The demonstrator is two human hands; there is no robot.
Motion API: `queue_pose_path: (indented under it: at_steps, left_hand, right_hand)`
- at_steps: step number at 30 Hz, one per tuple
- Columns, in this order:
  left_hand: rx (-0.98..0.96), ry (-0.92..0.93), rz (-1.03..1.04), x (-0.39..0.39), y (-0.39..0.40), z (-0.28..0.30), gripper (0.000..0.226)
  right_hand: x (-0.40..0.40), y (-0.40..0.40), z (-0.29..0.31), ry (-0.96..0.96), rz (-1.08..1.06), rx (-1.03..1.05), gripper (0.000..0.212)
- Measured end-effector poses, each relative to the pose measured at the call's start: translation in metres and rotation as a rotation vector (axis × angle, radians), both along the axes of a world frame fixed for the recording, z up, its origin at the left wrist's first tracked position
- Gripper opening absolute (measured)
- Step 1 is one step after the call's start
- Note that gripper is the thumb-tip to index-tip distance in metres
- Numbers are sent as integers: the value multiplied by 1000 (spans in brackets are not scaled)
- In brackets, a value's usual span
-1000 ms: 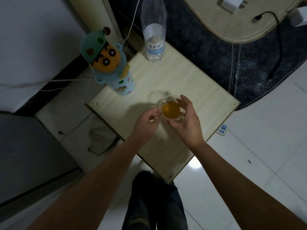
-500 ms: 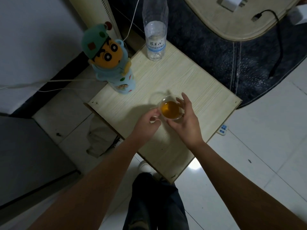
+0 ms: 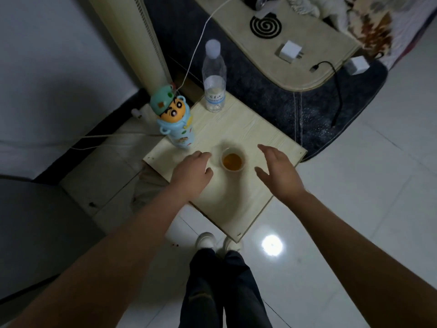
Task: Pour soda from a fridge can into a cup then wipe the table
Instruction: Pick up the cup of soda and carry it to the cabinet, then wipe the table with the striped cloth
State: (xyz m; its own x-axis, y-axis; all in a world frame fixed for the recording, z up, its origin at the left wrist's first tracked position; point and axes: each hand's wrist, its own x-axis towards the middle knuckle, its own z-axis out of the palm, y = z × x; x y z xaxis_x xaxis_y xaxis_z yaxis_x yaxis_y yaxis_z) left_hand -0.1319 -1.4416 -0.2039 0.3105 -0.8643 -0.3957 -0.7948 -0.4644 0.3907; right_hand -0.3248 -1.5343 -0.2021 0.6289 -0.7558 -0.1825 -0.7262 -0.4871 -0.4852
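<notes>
I've let go: my left hand and right hand now hover open either side of the filled cup, mid-table. Wiping comes next, I reckon.

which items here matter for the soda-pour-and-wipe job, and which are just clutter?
Job:
- cup holding amber drink, standing on the table
- left hand and right hand, both open, either side of the cup, not touching it

Clutter:
- water bottle
- cartoon flask
- white charger
- black cable
- coil

No can or wiping cloth clearly identifiable.
</notes>
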Motion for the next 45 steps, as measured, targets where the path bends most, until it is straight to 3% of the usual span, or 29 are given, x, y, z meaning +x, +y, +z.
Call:
queue_pose_path:
  at_steps: [8,16,22,32,45]
  left_hand:
    - [-139,-335,-350,-10,-7,105,40]
    - [-286,-355,-477,-53,-3,173,42]
    - [-360,-313,-642,-96,-1,191,48]
    - [-450,-249,-1111,-216,28,197,46]
    - [-566,-155,-1585,-412,170,210,41]
  right_hand:
    - [-32,2,106,64,113,-292,46]
    - [-74,49,167,128,29,-389,48]
    - [-116,96,184,183,-187,-369,47]
    - [-217,206,187,243,-641,-292,49]
    - [-336,446,204,447,-1142,-126,54]
